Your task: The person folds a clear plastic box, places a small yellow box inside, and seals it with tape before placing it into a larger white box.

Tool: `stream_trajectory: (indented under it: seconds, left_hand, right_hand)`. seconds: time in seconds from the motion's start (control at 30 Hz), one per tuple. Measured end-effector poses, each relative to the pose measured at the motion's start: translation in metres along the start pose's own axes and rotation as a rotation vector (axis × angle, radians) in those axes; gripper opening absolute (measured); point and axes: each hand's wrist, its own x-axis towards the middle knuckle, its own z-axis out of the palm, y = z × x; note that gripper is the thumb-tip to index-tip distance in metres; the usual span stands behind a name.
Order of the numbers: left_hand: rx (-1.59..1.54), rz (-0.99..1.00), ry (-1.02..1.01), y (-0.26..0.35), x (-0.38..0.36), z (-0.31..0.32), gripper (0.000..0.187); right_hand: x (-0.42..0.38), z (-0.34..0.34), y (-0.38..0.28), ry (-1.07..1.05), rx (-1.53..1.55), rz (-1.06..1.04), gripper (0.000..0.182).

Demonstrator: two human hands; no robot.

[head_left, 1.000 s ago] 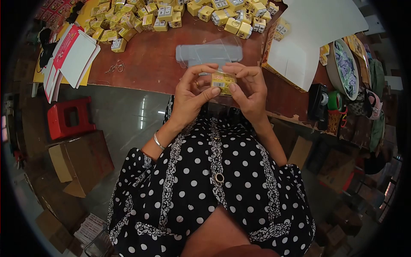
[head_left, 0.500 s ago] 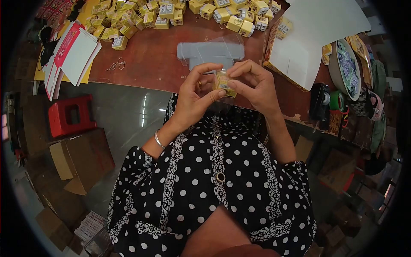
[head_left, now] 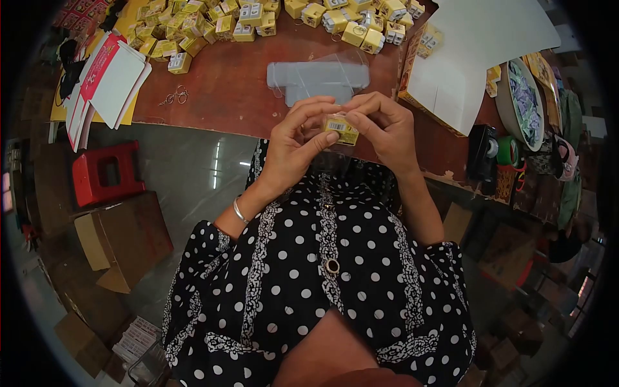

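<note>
Between my two hands is a small yellow box with a barcode on the side turned toward me. My left hand grips it from the left, thumb on its front and fingers curled behind. The fingers of my right hand pinch its upper right edge, partly covering it. Flat clear plastic sleeves lie on the table just beyond my hands.
Many yellow boxes are heaped along the back of the brown table. Metal key rings and printed cards lie left. A white-lidded carton, a bowl of wrapped pieces and green tape are right. A red stool stands below.
The yellow box has turned in my hands, so its barcode side now shows more squarely. My right fingers have shifted slightly along its upper edge.
</note>
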Motion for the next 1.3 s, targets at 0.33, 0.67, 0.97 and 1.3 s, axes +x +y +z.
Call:
stream_trajectory:
  seconds: [0.33,0.67,0.97,1.3]
  left_hand:
    - [-0.097,-0.131,-0.009,0.007,-0.002,0.003,0.055]
    - [-0.075,-0.176,-0.001,0.001,0.001,0.000,0.045]
    - [0.110,-0.114,-0.024,0.005,-0.001,0.006,0.057]
    - [0.068,-0.143,-0.034,0.007,-0.003,0.006,0.057]
  right_hand:
    - [0.001,-0.007,-0.009,-0.037,0.007,0.108,0.004]
    - [0.001,-0.008,-0.008,-0.098,-0.215,0.016,0.007]
    - [0.006,-0.012,-0.003,-0.131,-0.018,0.123,0.014]
    - [0.005,-0.011,-0.004,-0.090,-0.024,0.137,0.015]
